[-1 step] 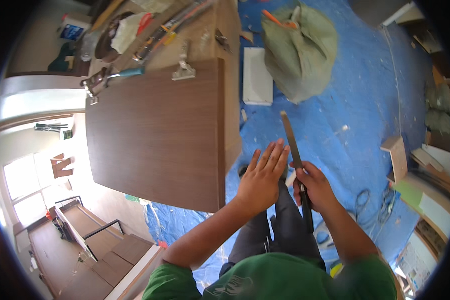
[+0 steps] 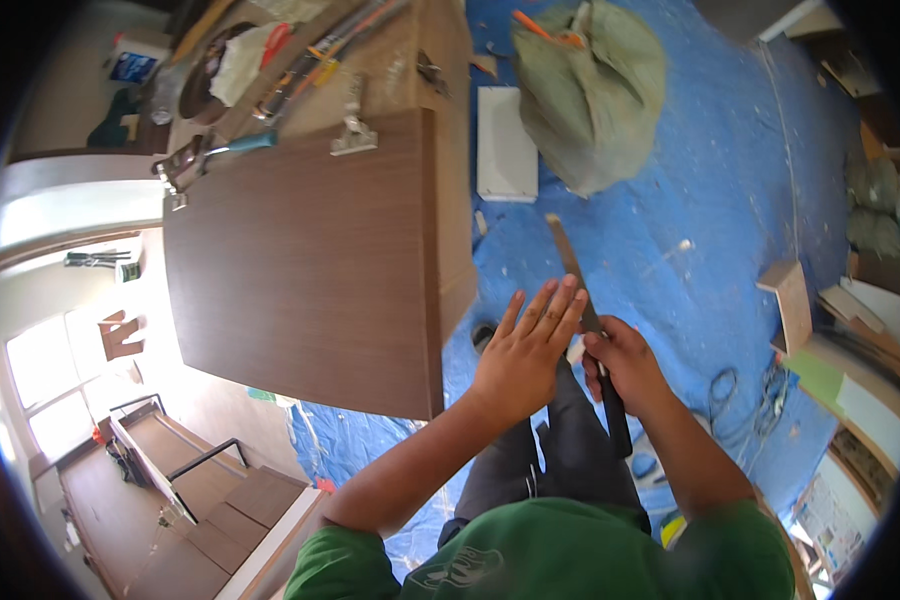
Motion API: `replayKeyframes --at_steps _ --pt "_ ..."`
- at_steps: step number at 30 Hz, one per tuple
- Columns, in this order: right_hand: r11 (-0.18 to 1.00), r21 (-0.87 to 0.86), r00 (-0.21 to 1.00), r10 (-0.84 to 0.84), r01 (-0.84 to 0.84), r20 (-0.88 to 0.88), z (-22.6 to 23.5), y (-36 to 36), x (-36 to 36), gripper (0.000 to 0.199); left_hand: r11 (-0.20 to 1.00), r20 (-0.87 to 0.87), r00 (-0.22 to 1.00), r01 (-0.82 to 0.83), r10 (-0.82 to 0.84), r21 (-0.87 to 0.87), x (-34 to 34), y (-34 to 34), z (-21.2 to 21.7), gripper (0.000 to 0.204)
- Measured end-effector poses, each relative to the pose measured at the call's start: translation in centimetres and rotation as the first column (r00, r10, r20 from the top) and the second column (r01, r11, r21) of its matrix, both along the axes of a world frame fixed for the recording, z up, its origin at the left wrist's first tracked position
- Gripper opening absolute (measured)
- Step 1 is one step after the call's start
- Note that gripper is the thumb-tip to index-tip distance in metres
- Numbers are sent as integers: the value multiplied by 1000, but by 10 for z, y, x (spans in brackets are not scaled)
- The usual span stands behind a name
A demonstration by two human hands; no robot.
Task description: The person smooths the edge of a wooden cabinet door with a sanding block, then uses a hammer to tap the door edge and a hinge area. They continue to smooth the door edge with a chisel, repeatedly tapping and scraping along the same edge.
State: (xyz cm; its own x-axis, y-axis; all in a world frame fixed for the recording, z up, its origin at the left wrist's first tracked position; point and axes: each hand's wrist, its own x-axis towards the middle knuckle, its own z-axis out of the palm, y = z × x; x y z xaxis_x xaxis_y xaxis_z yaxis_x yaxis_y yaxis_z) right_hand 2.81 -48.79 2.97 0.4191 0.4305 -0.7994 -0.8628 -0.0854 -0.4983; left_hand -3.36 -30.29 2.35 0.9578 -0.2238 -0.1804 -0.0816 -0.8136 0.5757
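Note:
In my right hand [image 2: 625, 365] is a long flat file [image 2: 564, 248], gripped round its dark handle, with the narrow metal blade slanting away and a little to the left. My left hand [image 2: 522, 360] is stretched out flat, its back up and fingers slightly apart. Its fingertips overlap the blade; whether they touch it I cannot tell. To the left of my hands is a brown wood-grain panel [image 2: 300, 260] on a workbench, with a metal clamp [image 2: 354, 138] at its far edge.
Beyond the panel lie a teal-handled tool [image 2: 245, 143] and several long tools. A white box [image 2: 507, 145] and a grey-green sack [image 2: 600, 110] rest on the blue floor sheet [image 2: 710, 300]. Cables [image 2: 765, 415] and wood offcuts [image 2: 792, 305] are at the right.
The file's tip has swung slightly left, and my left fingertips now overlap its blade. The bench and floor things have shifted slightly left in view.

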Motion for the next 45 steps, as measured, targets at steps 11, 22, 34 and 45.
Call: replayKeyframes --at_steps 11,22,34,45 --pt "971 -31 962 239 -237 134 0 -52 22 19 970 -9 989 -141 146 197 27 -42 -61 73" --pt "942 -119 934 329 -313 143 3 -68 29 19 993 34 999 -22 18 120 27 -48 -81 75" --pt "980 183 995 86 -76 -47 -36 -41 6 19 -160 -916 338 -913 214 -375 12 -83 -124 45" --pt "975 -221 934 61 19 351 -135 -38 40 29 67 -732 648 -757 213 -650 -23 -64 -65 51"
